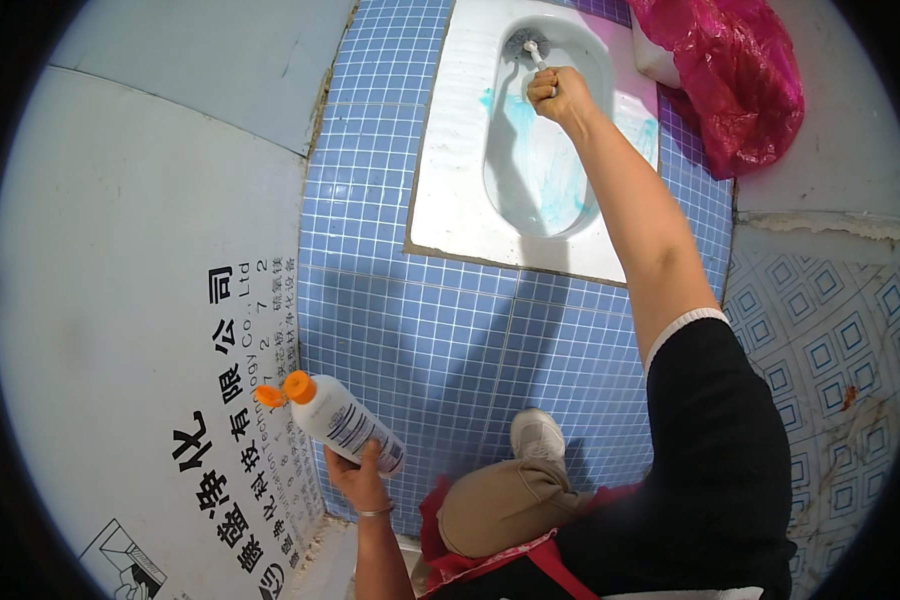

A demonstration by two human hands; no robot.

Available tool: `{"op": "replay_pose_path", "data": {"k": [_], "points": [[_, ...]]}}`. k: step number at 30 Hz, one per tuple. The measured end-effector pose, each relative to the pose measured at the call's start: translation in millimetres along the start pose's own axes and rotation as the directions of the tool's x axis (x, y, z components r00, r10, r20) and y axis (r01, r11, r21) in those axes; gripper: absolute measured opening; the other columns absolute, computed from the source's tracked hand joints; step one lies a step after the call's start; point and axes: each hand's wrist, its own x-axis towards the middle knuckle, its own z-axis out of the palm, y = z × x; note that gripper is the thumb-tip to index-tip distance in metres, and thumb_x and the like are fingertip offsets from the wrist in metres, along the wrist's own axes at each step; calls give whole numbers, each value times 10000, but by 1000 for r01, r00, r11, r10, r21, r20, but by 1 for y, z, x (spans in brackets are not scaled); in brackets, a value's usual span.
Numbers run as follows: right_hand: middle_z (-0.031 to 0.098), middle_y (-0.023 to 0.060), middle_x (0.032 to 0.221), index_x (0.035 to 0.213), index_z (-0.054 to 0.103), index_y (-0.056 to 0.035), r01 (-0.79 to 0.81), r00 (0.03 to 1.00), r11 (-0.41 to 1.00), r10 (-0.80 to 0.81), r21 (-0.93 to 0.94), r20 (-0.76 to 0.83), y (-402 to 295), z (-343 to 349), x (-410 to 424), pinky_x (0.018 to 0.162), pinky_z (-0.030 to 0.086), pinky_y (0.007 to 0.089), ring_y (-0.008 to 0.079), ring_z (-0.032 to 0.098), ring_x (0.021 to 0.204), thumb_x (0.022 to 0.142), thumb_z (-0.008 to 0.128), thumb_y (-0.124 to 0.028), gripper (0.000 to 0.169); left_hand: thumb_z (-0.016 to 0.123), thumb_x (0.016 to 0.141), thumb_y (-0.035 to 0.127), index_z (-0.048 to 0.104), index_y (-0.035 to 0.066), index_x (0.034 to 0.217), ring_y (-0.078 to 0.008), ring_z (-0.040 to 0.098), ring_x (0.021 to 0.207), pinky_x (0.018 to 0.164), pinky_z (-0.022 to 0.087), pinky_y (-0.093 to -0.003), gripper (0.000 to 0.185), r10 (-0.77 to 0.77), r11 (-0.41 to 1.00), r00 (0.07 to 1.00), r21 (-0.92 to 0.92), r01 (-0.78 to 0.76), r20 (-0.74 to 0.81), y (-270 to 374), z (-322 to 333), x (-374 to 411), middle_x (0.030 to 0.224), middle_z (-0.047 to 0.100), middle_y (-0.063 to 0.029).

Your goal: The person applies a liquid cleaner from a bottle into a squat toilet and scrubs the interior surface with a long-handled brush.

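Observation:
My right hand (559, 94) grips the handle of a toilet brush (529, 46), whose grey bristle head rests at the far end of the bowl of a white squat toilet (450, 202). Streaks of blue-green liquid (559, 187) run over the bowl and its right rim, with a small patch at the left edge. At the lower left, my left hand (360, 476) holds a white plastic bottle (349, 424) with an orange flip cap (298, 386). The cap's lid hangs open, and the bottle leans up and to the left.
Blue mosaic tiles (375, 300) surround the toilet. A pink plastic bag (750, 90) hangs over a white container (654, 60) at the upper right. Pale panels (150, 225) bearing writing stand at the left; a patterned wall (817, 360) lies right. My shoe (538, 436) is on the floor.

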Motion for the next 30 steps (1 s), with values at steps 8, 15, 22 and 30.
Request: {"op": "replay_pose_path", "data": {"k": [8, 15, 22, 30], "points": [[243, -58, 458, 784, 402, -95, -207, 978, 733, 175, -648, -114, 40, -68, -145, 304, 166, 228, 61, 206, 331, 886, 359, -230, 175, 675, 716, 66, 417, 8, 1147, -186, 525, 934, 839, 425, -326, 506, -34, 999, 999, -12, 34, -5, -7, 7, 7, 1038, 524, -89], [267, -56, 498, 708, 342, -112, -210, 977, 719, 188, -663, -106, 29, -80, -168, 303, 151, 211, 41, 181, 354, 888, 368, -229, 217, 653, 722, 44, 400, 5, 1170, -183, 525, 932, 845, 420, -326, 515, -28, 999, 999, -35, 30, 40, -14, 7, 8, 1041, 521, -94], [341, -31, 479, 1121, 464, -26, -249, 963, 278, 174, -928, -206, 70, -87, -255, 273, 227, 205, 60, 291, 324, 915, 341, -247, 326, 662, 720, 62, 417, 0, 1147, -187, 525, 919, 823, 431, -328, 496, -31, 998, 999, -62, 28, -40, -24, -16, -2, 1036, 525, -95], [360, -14, 531, 1142, 433, 60, -202, 950, -184, 203, -962, -238, 22, -53, -243, 311, 260, 224, 66, 301, 367, 910, 361, -251, 394, 661, 731, 86, 414, -2, 1158, -200, 522, 931, 818, 435, -332, 501, -33, 996, 999, -88, 33, 2, -29, -19, -19, 1055, 518, -108]]}}
